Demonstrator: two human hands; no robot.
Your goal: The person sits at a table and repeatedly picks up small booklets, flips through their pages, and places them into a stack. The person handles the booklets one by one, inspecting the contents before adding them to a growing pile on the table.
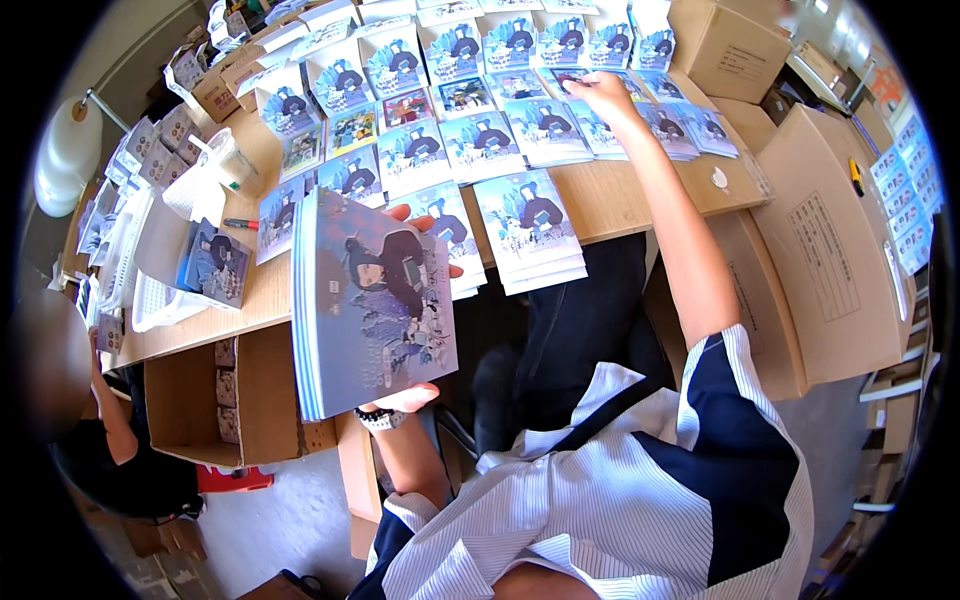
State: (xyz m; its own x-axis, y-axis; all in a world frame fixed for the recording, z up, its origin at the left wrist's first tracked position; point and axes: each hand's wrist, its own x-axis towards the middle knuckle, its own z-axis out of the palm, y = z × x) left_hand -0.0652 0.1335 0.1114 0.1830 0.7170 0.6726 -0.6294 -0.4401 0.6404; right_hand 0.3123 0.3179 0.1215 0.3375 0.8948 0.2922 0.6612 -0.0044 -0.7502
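My left hand (415, 394) is closed around a thick stack of illustrated booklets or cards (382, 300), held up over the table's near edge. Stretched forward, my right hand (598, 90) has its fingertips at a dark picture card (564, 78) in a row on the table; whether it grips the card is hard to tell. Rows of matching blue-and-white printed booklets (484, 146) cover the wooden table, with open illustrated boxes or folders (454, 49) standing behind. A fanned pile of the same booklets (531, 225) juts over the near edge.
White plastic baskets (161, 304), a drink cup (234, 169) and a red-and-black pen (241, 223) are at the left. Cardboard boxes (832, 247) stand at the right, and an open carton (191, 420) is below the table. Another person (112, 427) is at far left.
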